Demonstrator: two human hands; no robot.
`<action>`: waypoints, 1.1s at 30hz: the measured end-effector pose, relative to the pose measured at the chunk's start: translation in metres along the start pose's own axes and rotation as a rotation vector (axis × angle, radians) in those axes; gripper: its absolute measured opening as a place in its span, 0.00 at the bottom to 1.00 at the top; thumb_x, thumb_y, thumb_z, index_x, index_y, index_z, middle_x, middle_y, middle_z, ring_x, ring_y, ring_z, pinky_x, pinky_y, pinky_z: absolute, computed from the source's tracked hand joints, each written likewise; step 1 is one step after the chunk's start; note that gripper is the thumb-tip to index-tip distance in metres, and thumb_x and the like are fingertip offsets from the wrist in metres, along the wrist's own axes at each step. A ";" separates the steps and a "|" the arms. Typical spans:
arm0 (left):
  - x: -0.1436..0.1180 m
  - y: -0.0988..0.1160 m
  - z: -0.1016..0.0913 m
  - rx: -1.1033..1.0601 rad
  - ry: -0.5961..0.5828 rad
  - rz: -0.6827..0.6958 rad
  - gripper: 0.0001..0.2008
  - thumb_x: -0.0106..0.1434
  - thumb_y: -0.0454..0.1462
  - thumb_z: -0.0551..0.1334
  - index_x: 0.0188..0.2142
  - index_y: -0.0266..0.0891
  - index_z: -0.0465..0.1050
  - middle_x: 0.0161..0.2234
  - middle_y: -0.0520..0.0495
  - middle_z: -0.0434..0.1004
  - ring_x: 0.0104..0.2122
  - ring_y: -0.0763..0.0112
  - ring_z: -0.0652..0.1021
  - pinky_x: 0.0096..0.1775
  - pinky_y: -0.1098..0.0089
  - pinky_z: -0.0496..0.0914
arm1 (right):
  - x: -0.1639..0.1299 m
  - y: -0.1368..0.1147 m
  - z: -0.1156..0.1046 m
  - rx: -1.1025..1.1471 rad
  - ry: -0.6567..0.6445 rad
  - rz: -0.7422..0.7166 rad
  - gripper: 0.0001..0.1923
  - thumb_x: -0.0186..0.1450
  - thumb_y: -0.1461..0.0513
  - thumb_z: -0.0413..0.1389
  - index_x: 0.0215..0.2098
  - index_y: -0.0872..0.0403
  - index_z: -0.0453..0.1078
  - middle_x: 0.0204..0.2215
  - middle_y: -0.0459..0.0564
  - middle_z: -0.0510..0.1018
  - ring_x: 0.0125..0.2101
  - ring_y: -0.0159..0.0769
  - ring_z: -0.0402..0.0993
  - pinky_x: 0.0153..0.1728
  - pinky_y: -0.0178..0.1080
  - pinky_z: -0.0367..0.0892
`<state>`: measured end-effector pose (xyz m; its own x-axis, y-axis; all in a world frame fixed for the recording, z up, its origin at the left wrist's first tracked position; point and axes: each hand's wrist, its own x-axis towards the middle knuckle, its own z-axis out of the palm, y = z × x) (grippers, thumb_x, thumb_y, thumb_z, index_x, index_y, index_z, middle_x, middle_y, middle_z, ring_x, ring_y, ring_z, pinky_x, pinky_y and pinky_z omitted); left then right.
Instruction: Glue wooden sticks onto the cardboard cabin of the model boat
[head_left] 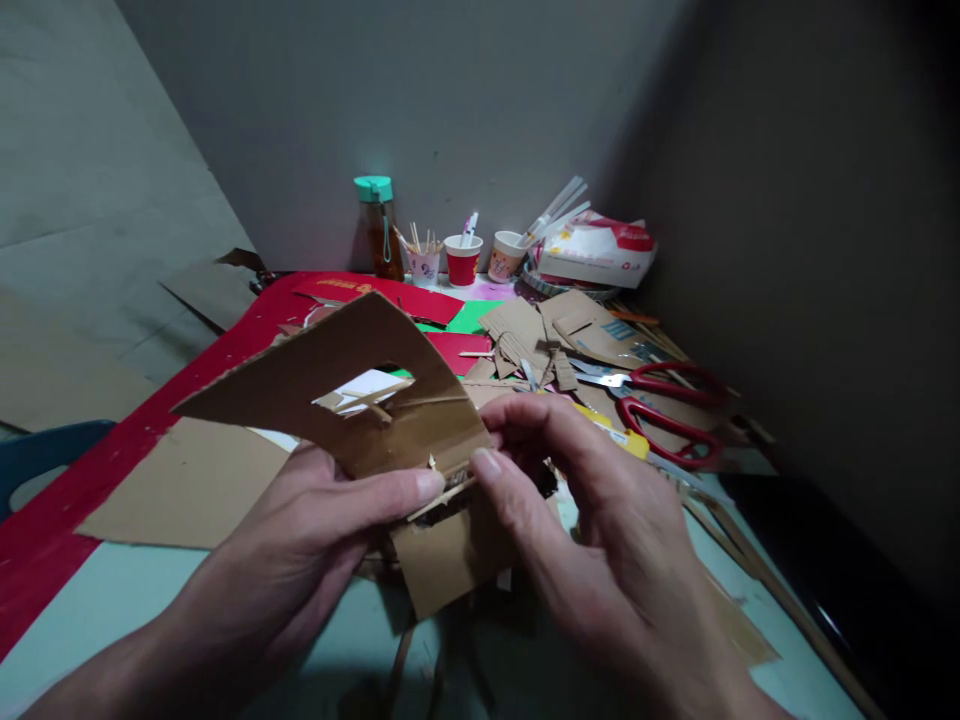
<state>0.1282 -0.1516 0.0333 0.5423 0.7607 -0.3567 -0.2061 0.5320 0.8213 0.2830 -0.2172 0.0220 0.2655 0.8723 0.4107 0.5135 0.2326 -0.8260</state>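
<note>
Between my two hands is a brown cardboard piece (352, 350), tilted up, with a cut-out opening through which the table shows. My left hand (322, 530) grips its lower edge, thumb pressed on top. On the other side my right hand (577, 500) pinches near the same edge, thumb and forefinger close together. A thin wooden stick (446, 495) lies along the edge between the two thumbs. Below hangs a smaller cardboard flap (454, 555); how it joins the larger piece is hidden by my fingers.
Red-handled scissors (675, 410) and a yellow utility knife (615, 430) lie to the right among cardboard scraps (517, 330). Behind stand a bottle (382, 235), a red paper cup (463, 262) and other cups. A black flat object (832, 570) is at right.
</note>
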 end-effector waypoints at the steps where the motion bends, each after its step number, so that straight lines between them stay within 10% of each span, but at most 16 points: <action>1: 0.001 -0.001 -0.001 -0.007 -0.011 -0.003 0.16 0.59 0.28 0.71 0.46 0.43 0.85 0.43 0.47 0.89 0.49 0.51 0.85 0.43 0.66 0.82 | 0.001 0.002 -0.001 0.004 -0.007 0.003 0.04 0.69 0.63 0.56 0.40 0.49 0.72 0.31 0.41 0.78 0.29 0.30 0.74 0.30 0.34 0.69; 11: 0.001 -0.006 -0.004 0.043 -0.036 0.021 0.26 0.60 0.28 0.69 0.57 0.44 0.79 0.55 0.46 0.84 0.58 0.49 0.79 0.55 0.62 0.77 | 0.005 0.005 0.004 0.047 0.047 0.072 0.04 0.66 0.64 0.55 0.32 0.51 0.70 0.26 0.42 0.76 0.23 0.29 0.71 0.22 0.32 0.64; 23: 0.001 -0.002 0.001 0.029 -0.024 0.041 0.18 0.55 0.25 0.70 0.42 0.44 0.86 0.45 0.48 0.89 0.55 0.47 0.81 0.54 0.59 0.78 | 0.002 0.001 0.006 0.100 0.023 0.131 0.04 0.66 0.64 0.54 0.33 0.49 0.68 0.25 0.40 0.74 0.23 0.29 0.70 0.22 0.33 0.62; 33: 0.001 -0.002 0.001 -0.006 0.035 0.024 0.11 0.54 0.25 0.72 0.30 0.44 0.85 0.32 0.51 0.89 0.33 0.63 0.86 0.34 0.73 0.81 | -0.002 -0.001 0.009 0.119 0.010 0.061 0.11 0.62 0.66 0.55 0.43 0.50 0.68 0.36 0.44 0.79 0.35 0.36 0.78 0.35 0.41 0.72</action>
<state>0.1302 -0.1523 0.0313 0.5082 0.7860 -0.3521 -0.2237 0.5153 0.8273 0.2745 -0.2147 0.0184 0.3017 0.8823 0.3613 0.3954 0.2290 -0.8895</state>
